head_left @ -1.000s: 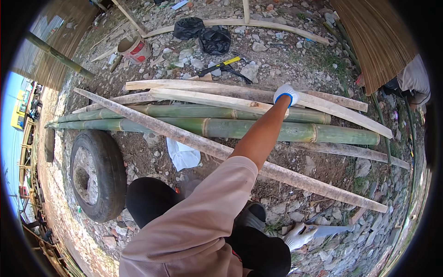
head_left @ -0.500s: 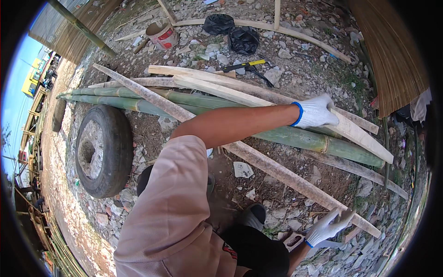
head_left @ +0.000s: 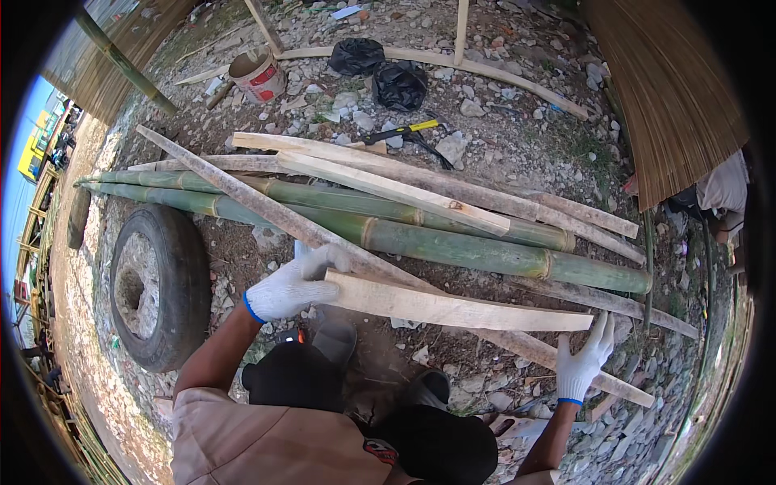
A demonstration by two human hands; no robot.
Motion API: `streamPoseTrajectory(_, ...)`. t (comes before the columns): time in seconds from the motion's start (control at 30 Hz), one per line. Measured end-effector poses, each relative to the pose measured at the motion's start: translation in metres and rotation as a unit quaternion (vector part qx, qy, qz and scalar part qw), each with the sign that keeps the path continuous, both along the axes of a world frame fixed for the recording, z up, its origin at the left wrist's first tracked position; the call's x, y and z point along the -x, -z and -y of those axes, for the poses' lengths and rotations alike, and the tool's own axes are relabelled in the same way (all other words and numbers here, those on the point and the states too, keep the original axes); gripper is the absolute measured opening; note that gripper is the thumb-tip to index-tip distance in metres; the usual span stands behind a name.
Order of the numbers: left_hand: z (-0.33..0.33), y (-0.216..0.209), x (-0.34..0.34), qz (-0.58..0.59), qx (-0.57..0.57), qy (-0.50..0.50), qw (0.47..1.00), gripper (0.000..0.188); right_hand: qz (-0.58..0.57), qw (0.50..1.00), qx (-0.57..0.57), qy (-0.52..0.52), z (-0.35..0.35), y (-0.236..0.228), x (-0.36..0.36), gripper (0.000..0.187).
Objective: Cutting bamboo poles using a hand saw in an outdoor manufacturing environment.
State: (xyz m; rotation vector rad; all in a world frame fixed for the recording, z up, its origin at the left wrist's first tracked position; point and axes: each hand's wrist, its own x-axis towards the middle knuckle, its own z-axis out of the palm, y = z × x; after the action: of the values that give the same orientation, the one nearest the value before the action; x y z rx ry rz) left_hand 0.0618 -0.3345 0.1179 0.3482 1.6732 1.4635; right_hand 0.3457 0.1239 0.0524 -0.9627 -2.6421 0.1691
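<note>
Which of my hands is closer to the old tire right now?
Left. Your left hand is right of the tire, not touching it, gripping a pale board; your right hand is much farther right, open by the board's far end.

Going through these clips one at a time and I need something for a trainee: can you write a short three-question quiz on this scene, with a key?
1. True or false: the left hand and the right hand are both gloved in white.

2. Which thing is closest to the left forearm?
A) a bucket
B) a tyre
C) a black bag

3. Fill in "in front of" or "behind": as the camera sees it, the pale board gripped at one end by the left hand crosses ____ the long mottled strip.

Key: 1. True. 2. B. 3. In front of.
</note>
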Motion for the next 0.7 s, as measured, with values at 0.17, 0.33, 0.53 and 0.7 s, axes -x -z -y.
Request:
streamPoseTrajectory(0.17, 0.035, 0.006, -0.033, 0.038, -0.111, -0.145, 0.983, 0.042, 0.128, 0.983, 0.016, -0.13, 0.01, 0.018, 0.04, 0.093)
streamPoseTrajectory(0.33, 0.045, 0.013, -0.026, 0.022, -0.088, -0.139, 0.986, 0.033, 0.202, 0.948, 0.078, -0.231, 0.01, 0.013, 0.06, 0.07)
streamPoseTrajectory(0.53, 0.038, 0.02, 0.003, 0.01, -0.139, -0.137, 0.981, 0.034, 0.208, 0.943, 0.113, -0.234, 0.011, 0.016, 0.075, 0.063)
streamPoseTrajectory(0.7, 0.048, 0.038, 0.032, 0.037, -0.194, -0.17, 0.965, 0.037, 0.17, 0.941, 0.038, -0.291, 0.025, 0.001, 0.075, 0.059)
